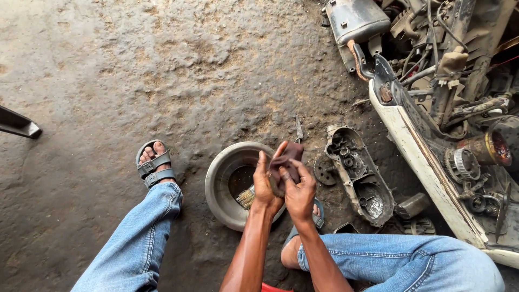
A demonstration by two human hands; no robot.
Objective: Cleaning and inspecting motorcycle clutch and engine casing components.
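Both hands meet over the basin: my left hand [266, 186] and right hand [299, 193] are closed together around a dark reddish-brown rag [285, 159], fingers wrapped into its folds, the cloth bunched between the palms and standing up past the fingertips. It sits just above the rim of a round metal basin [219, 178], where a bristle brush [246, 197] lies against the inner wall. I judge the rag soft, light and limp, probably greasy; it is best gripped by a bunched fold, not a loose corner. Beside the basin on the stained concrete floor [162, 70] lies an open engine cover [359, 176], with a stripped scooter [448, 135] further right.
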